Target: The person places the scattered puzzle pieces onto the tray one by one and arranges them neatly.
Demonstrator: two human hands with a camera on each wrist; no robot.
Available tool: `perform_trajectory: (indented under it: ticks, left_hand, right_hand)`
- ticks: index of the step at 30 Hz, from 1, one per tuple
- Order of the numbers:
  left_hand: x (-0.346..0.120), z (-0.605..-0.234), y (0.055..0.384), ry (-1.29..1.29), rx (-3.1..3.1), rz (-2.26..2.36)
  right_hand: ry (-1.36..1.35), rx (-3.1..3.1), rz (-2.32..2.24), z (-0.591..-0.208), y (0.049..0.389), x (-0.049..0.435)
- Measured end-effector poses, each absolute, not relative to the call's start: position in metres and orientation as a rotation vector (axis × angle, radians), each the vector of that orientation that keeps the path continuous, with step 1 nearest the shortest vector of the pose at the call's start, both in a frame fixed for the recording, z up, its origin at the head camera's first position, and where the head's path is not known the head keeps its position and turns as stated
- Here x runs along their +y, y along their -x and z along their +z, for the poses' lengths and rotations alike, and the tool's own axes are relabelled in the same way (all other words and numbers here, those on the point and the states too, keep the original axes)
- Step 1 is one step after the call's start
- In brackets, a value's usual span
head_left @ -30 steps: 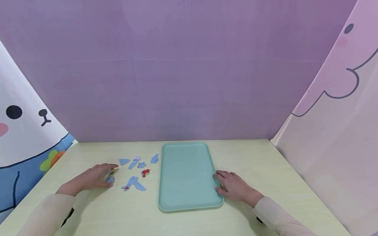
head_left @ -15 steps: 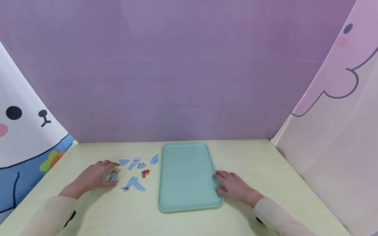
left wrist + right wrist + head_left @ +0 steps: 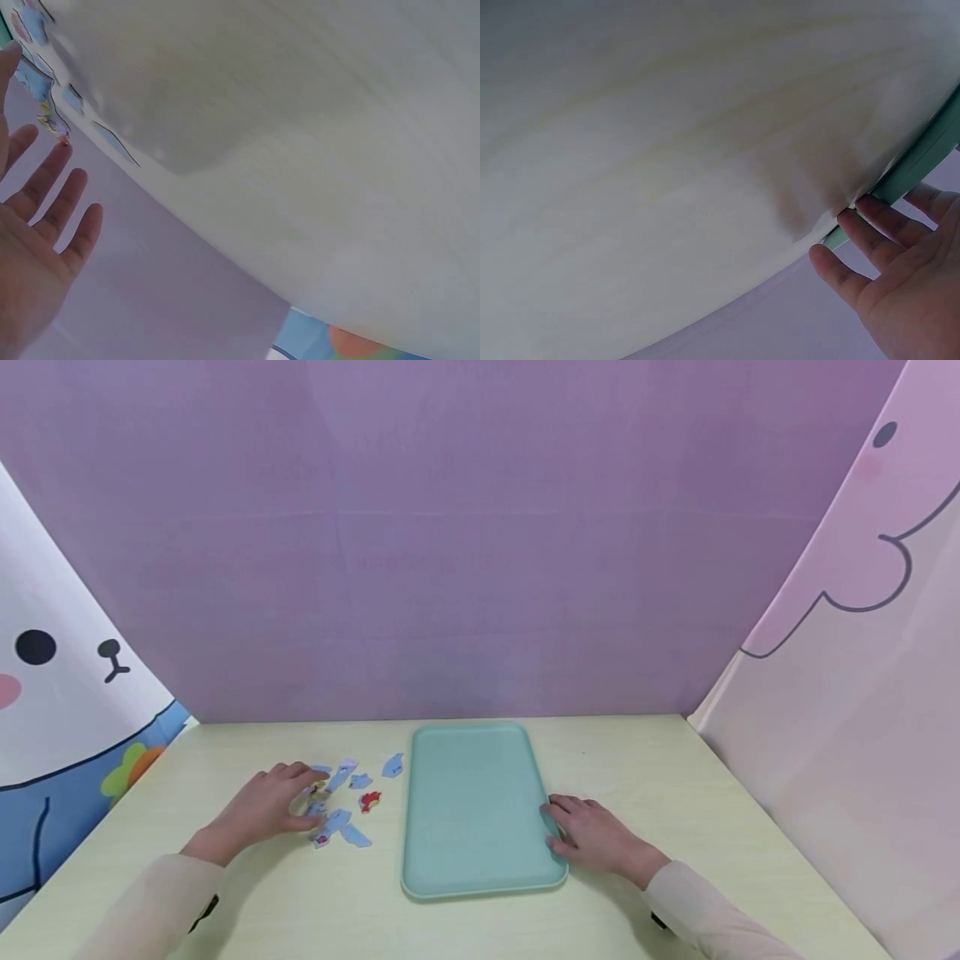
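My left hand (image 3: 262,806) is over the left part of the table, its thumb and fingertips spread around a blue-and-yellow puzzle piece (image 3: 317,792). In the left wrist view this puzzle piece (image 3: 43,97) spans from the thumb tip to a fingertip, and the other fingers stick out loosely. Its lower part is partly hidden by the hand. Close to the thumb lie a blue puzzle piece with a red mark (image 3: 337,820) and a plain blue strip (image 3: 355,835). My right hand (image 3: 596,835) rests with fairly straight fingers at the right rim of a green tray (image 3: 480,810).
More loose puzzle pieces lie between the left hand and the tray: a red one (image 3: 369,801), a small blue one (image 3: 360,781), a blue-and-lilac one (image 3: 342,773) and another blue one (image 3: 393,765). A purple curtain (image 3: 480,568) borders the table's (image 3: 637,752) far edge.
My left hand has moved right with the blue-and-yellow puzzle piece, up to the other pieces, now partly covering a blue one behind its fingers. The right hand and tray stay put.
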State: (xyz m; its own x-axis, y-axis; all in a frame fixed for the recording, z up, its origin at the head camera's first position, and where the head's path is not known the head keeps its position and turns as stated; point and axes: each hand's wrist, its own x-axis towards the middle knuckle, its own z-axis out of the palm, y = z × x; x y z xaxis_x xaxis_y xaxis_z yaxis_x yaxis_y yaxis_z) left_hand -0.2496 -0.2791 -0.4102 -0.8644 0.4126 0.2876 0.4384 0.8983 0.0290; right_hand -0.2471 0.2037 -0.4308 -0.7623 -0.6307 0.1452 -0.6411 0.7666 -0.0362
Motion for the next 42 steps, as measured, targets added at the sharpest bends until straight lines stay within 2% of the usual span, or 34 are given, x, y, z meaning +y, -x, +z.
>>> perform_trajectory:
  ticks: [20,42]
  left_hand:
    - [-0.211,-0.413,0.266,0.659,-2.761,-0.173]
    - [-0.161,-0.413,0.297,0.634,-2.803,-0.269]
  right_hand:
    - [-1.024,-2.809,0.143,-0.433,0.247,0.204]
    - [-1.008,-2.833,0.121,-0.435,0.249,0.204]
